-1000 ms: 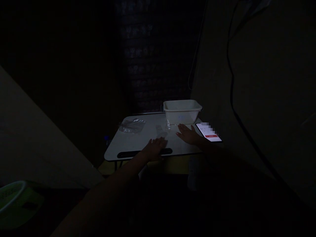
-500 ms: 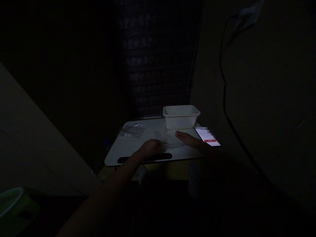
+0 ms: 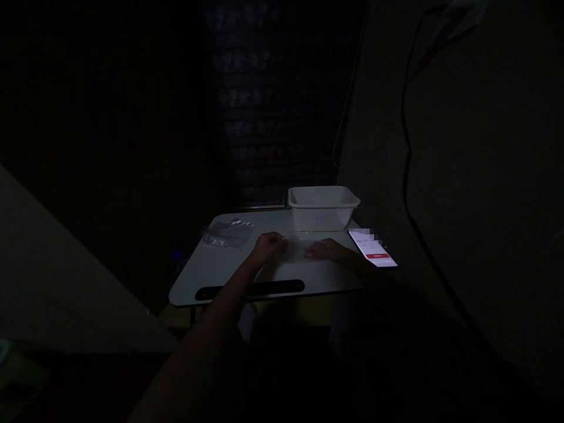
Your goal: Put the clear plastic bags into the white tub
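In dim light, a clear plastic bag (image 3: 294, 249) lies on the white folding table (image 3: 229, 267) between my hands. My left hand (image 3: 268, 245) is closed on the bag's left edge, thumb and fingers pinched together. Over the bag's right part, my right hand (image 3: 326, 250) rests with its fingers stretched to the left; their tips are blurred. A white plastic tub (image 3: 324, 218) stands just behind the bag. More clear plastic packaging (image 3: 229, 233) lies flat at the table's left.
A lit phone (image 3: 373, 249) lies at the table's right edge. A black slot strip (image 3: 251, 289) runs along the front edge. A dark cable (image 3: 406, 176) hangs down the right wall. At the lower left stands a green basket (image 3: 17, 370), mostly dark.
My left hand has moved slightly away from me along the bag. My right hand has come down onto the bag, which now lies flatter between both hands. The view has shifted a little.
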Demonstrator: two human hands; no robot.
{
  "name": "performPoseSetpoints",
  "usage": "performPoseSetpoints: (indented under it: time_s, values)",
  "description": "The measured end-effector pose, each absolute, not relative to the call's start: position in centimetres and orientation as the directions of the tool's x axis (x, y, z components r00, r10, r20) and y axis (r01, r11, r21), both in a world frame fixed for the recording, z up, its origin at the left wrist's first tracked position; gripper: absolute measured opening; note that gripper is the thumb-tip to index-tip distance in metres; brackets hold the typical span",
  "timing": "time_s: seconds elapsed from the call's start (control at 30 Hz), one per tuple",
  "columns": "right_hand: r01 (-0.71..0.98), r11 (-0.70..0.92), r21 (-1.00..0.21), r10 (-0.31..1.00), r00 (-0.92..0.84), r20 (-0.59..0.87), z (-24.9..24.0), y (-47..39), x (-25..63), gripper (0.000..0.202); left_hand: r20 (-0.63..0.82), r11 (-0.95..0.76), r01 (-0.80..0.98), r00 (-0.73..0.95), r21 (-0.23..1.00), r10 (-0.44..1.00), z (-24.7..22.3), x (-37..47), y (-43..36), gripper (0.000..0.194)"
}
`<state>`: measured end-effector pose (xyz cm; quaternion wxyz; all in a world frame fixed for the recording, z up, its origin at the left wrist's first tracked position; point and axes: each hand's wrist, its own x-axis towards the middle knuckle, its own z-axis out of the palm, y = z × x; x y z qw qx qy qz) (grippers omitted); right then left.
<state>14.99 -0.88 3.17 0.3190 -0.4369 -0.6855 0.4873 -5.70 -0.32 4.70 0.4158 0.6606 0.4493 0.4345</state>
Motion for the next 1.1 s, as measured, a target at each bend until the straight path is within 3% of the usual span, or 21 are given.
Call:
performPoseSetpoints:
  time_s: [0.17, 0.3, 0.43, 0.6, 0.87, 1.0, 1.1]
  values:
    - [0.261, 0.137, -0.956, 0.954, -0.295, 0.056, 1.7, 1.4, 15.1, 0.021, 0.063, -0.065, 0.04, 0.044, 0.997, 0.997, 3.8, -5.6, 1.0, 0.026]
    - [0.201, -0.01, -0.979, 0.989, -0.143, -0.039, 1.2, 2.4, 14.8, 0.014, -0.094, 0.091, 0.028, 0.11, 0.995, 0.989, 3.1, -6.3, 1.1, 0.032]
    - [0.085, -0.119, -0.989, 0.988, -0.09, -0.126, 1.2, 2.7, 13.8, 0.016, -0.168, 0.16, 0.065, 0.147, 0.985, 0.975, 2.6, -6.7, 0.8, 0.023]
    - [0.107, -0.127, -0.986, 0.992, -0.001, -0.128, 1.1, 3.1, 13.1, 0.016, -0.178, 0.15, 0.208, 0.124, 0.967, 0.976, 2.1, -6.9, 1.1, 0.009]
    - [0.29, -0.076, -0.954, 0.996, 0.07, -0.058, 0.8, 3.5, 15.3, 0.017, -0.141, 0.081, 0.474, 0.094, 0.877, 0.986, 1.7, -6.9, 1.4, 0.021]
    - [0.29, -0.047, -0.956, 0.998, 0.058, -0.031, 0.9, 3.1, 15.7, 0.001, -0.137, 0.083, 0.489, 0.075, 0.869, 0.988, 1.5, -6.6, 1.3, 0.024]
    - [0.267, 0.009, -0.964, 0.999, 0.049, 0.023, 1.1, 3.2, 15.0, 0.014, -0.135, 0.076, 0.43, 0.107, 0.9, 0.985, 1.3, -6.4, 1.4, 0.018]
